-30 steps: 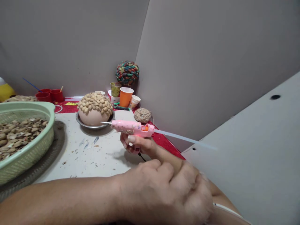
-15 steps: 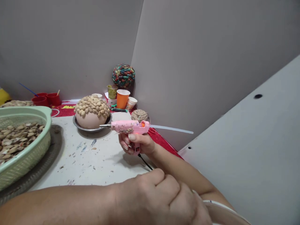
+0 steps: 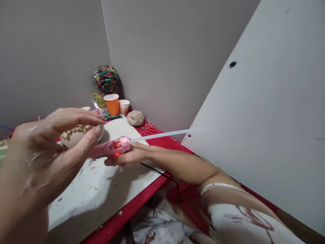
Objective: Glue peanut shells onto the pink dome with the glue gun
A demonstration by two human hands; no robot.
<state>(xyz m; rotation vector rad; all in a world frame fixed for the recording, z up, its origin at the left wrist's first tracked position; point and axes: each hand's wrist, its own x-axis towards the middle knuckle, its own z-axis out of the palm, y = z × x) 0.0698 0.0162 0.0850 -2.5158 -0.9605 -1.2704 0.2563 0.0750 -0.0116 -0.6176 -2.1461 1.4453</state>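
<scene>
The covering of the pale ball (image 3: 71, 138) looks partway along: tan shells (image 3: 78, 129) sit packed over the upper part that shows, while the side below them is bare and seems to be what remains. The ball rests in a shallow bowl at the far left of the white board (image 3: 76, 196), beyond the left hand (image 3: 54, 145), which hides much of it, so how far round the shells reach is hard to judge. That hand is raised near the viewer, fingers loosely straight, the thumb apart from them with a narrow space between the tips and nothing visible in it; whitish streaks shine on its skin. The right hand (image 3: 127, 156) is wrapped around the pink glue gun (image 3: 122, 145), the thumb lying along its side below a glowing red light. The gun points left, its front end behind the left thumb. A translucent glue stick (image 3: 165, 134) juts from its rear to the right, and a black cord (image 3: 157, 171) trails toward the near edge.
</scene>
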